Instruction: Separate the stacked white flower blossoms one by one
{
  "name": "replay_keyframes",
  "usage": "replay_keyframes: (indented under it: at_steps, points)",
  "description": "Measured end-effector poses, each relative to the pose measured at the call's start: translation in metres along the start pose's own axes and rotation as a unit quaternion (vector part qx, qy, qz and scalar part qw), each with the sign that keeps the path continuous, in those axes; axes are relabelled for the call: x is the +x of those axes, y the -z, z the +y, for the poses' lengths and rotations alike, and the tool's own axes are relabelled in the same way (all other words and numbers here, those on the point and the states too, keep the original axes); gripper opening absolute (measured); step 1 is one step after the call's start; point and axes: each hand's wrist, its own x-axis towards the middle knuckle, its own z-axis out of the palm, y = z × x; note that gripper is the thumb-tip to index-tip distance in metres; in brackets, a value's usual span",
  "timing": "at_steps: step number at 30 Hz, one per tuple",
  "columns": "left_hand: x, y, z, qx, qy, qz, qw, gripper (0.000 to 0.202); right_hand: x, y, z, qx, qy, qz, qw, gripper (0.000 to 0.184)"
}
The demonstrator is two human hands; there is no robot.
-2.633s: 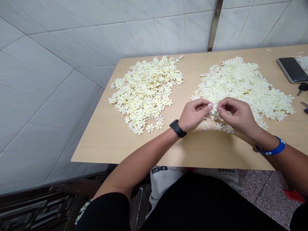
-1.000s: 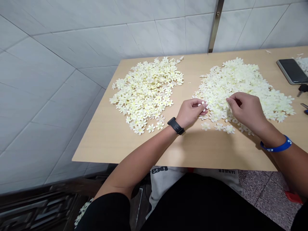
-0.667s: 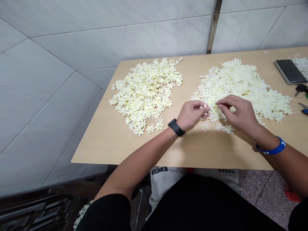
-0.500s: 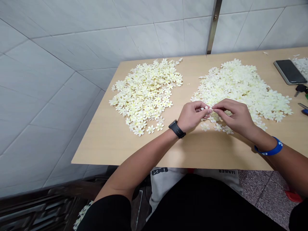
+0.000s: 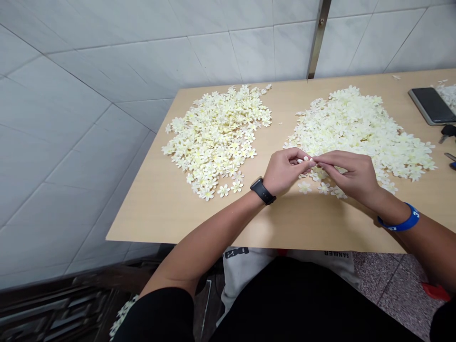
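Two heaps of small cream fabric flowers lie on a light wooden table (image 5: 171, 209): a left heap (image 5: 221, 133) and a larger right heap (image 5: 359, 126). My left hand (image 5: 287, 171), with a black watch on its wrist, pinches a small white flower (image 5: 306, 160) at the near edge of the right heap. My right hand (image 5: 351, 173), a blue band on its wrist, meets it fingertip to fingertip and pinches the same flower. A few loose flowers (image 5: 322, 187) lie just under both hands.
A dark phone (image 5: 431, 105) lies at the table's far right, with keys (image 5: 447, 130) beside it. White tiled wall runs behind and to the left. More flowers (image 5: 123, 313) lie on the floor, lower left.
My right hand reached into the right heap, then came back to meet my left hand, and both now pinch a flower together. The left hand stayed nearly in place.
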Motion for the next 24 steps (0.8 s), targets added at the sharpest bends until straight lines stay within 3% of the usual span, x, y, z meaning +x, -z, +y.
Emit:
replay_keyframes:
  at_steps: [20,24]
  points:
    - [0.0004,0.0008,0.0009,-0.002,0.004,0.014,1.0,0.028,-0.0033,-0.0012,0.0024,0.019,-0.02,-0.012,1.0,0.031]
    - [-0.0004,-0.0001,0.0023,0.015,0.001,0.02,1.0,0.025,-0.0026,-0.0015,0.0025,0.016,0.007,-0.001,1.0,0.031]
